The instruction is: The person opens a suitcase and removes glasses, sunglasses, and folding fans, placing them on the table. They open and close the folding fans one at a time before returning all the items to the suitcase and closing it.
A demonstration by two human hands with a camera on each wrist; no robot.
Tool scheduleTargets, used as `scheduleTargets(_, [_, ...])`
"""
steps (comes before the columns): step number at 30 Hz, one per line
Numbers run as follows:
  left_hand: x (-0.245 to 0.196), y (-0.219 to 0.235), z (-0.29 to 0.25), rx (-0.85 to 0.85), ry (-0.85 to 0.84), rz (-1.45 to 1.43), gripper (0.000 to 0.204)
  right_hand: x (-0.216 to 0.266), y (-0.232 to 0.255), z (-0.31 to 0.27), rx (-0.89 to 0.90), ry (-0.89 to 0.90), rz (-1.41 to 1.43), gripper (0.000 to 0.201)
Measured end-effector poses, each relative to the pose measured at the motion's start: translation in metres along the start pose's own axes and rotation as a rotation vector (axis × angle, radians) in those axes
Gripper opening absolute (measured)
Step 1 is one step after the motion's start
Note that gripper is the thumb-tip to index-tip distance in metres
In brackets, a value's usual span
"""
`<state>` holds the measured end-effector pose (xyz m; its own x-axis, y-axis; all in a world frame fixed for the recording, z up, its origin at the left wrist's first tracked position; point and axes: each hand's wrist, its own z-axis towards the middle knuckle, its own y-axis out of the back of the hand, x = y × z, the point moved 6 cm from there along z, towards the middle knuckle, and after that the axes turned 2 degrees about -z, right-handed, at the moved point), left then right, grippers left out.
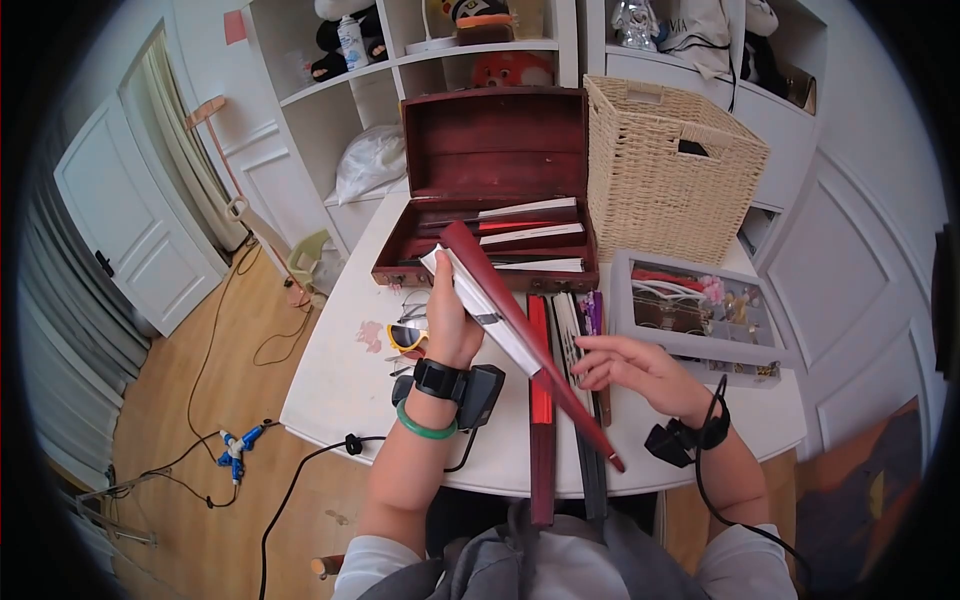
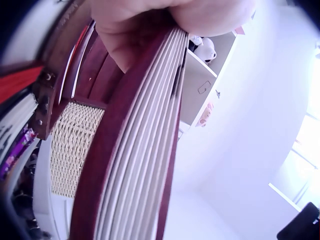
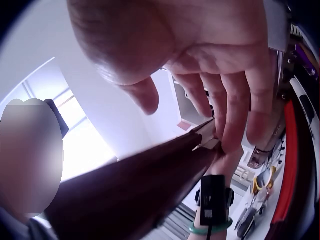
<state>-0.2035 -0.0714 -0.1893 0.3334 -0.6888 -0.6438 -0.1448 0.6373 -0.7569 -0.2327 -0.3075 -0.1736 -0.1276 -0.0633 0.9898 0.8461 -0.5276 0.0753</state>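
Observation:
A dark red album (image 1: 500, 320) with thick white pages is tilted above the table, gripped near its upper end by the left hand (image 1: 452, 325). In the left wrist view the left hand (image 2: 145, 25) curls over the album (image 2: 107, 150), its white page edges facing the camera. To the right of the album, the right hand (image 1: 645, 372) has its fingers extended and holds nothing; in the right wrist view its fingers (image 3: 235, 110) hang relaxed near the album (image 3: 135, 185). Beneath, a red-paged album (image 1: 541, 430) and a dark one (image 1: 590, 470) stand at the table's front edge.
Behind is an open dark red case (image 1: 495, 145) with several albums inside. A wicker basket (image 1: 670, 170) stands at the back right, before it a grey compartment box (image 1: 690, 345) of trinkets. Yellow sunglasses (image 1: 407, 338) lie left of the left hand. A cable (image 1: 300, 480) hangs off the front-left edge.

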Motion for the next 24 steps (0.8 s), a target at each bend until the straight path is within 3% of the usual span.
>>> scheduleTargets(6, [0.019,-0.018,-0.014,0.009,0.123,0.068,0.04,-0.005,0.007,-0.002,-0.146,-0.068,-0.154,0.041])
scheduleTargets(9, [0.043,-0.023,-0.019,0.086,0.183,0.103,0.044,-0.004,0.003,0.02,-0.249,-0.122,-0.036,0.039])
scheduleTargets(12, [0.057,-0.023,-0.023,0.146,0.243,0.147,0.045,-0.025,0.0,0.045,-0.191,-0.2,0.091,0.033])
scheduleTargets(20, [0.049,-0.03,-0.026,0.154,0.171,0.182,0.044,-0.026,0.003,0.044,-0.28,-0.207,0.302,0.018])
scheduleTargets(21, [0.057,-0.02,-0.019,0.173,0.18,0.265,0.044,-0.027,0.005,0.042,-0.283,-0.214,0.297,0.018])
scheduleTargets(24, [0.043,-0.045,-0.037,0.279,0.204,0.422,0.044,-0.026,0.01,0.04,-0.287,-0.173,0.39,0.016])
